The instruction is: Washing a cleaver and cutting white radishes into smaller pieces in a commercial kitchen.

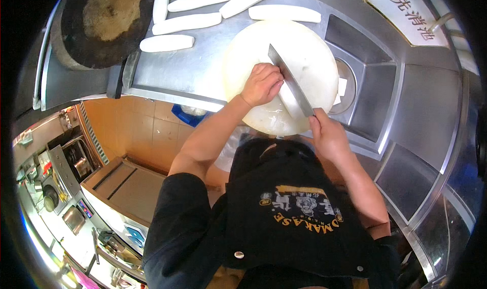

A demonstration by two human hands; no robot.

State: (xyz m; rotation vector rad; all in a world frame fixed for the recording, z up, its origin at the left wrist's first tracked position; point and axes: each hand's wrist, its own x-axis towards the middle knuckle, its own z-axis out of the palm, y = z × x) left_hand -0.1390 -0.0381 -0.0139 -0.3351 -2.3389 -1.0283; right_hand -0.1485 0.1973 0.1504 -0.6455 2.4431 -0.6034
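A round white cutting board [315, 60] lies on the steel counter, its right side over the sink. On it rests a white peeled radish-like vegetable [291, 103], partly covered by my left hand [264, 82], whose curled fingers press on it. My right hand [330, 135] grips the handle of a long-bladed kitchen knife [291, 79]. The blade slants from lower right to upper left across the board, alongside the vegetable and close to my left fingertips. My hand and the blade hide part of the vegetable.
Several peeled white vegetables [186, 24] lie on the steel counter [171, 70] behind and left of the board. A large dark round pan or lid [110, 18] stands at far left. White pieces [341, 87] lie in the sink [371, 98]. A blue container [186, 116] is below the counter edge.
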